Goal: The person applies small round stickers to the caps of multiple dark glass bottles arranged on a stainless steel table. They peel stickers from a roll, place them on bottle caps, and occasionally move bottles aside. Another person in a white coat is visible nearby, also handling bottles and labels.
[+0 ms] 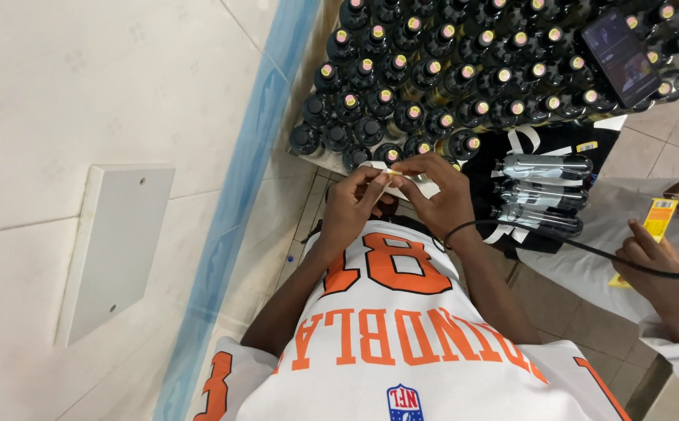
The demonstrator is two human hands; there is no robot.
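Near centre of view, just below the bottle rows:
Left hand [352, 204]: fingers curled, thumb + forefinger pinching the left end of a small white label strip [402, 178].
Right hand [437, 191]: fingers bent, tips pinching the same strip from its right side; black band on the wrist.
Strip: held between both hands, touching both; long axis runs approx 9-to-3 o'clock, slight tilt down toward 4. Which face is up – can't tell, fingers cover most of it.
Bottles [433, 74]: dark, packed upright in rows at 12 to 1 o'clock, caps w/ pale round dots facing the camera; nearest row sits just beyond the fingertips.
Phone [621, 56]: dark screen, lying on the bottle tops at 2 o'clock.
Wrapped bottles [546, 191]: three on their sides at 3 o'clock, long axes 9-to-3, on a black bag.
Other person's hand [651, 261]: at 4 o'clock, beside an orange-yellow sticker [657, 217], well apart from the strip.
Wall panel [113, 249]: grey, at 9 o'clock.
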